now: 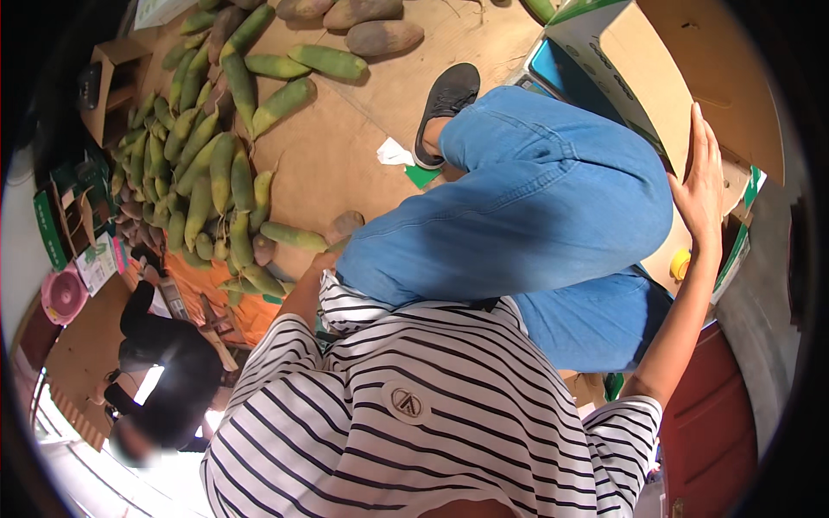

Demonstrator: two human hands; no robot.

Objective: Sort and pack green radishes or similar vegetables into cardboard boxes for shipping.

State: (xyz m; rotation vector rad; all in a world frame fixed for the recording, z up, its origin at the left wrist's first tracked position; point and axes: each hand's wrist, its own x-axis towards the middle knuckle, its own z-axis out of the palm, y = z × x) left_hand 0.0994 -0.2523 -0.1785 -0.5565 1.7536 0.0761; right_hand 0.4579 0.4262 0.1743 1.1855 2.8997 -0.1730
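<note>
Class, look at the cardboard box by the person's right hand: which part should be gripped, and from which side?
Grip the cardboard box by its right-hand flap edge, coming from the right, where the right hand already rests flat and open on it. A second hold on the opposite white wall would probably steady it, since the box looks wide and tilted.

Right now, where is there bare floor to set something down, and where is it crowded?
Bare cardboard floor lies between the gourd pile, the shoe and the three brown tubers. The left is crowded with gourds and small boxes. The right hand rests flat on a big carton.
</note>
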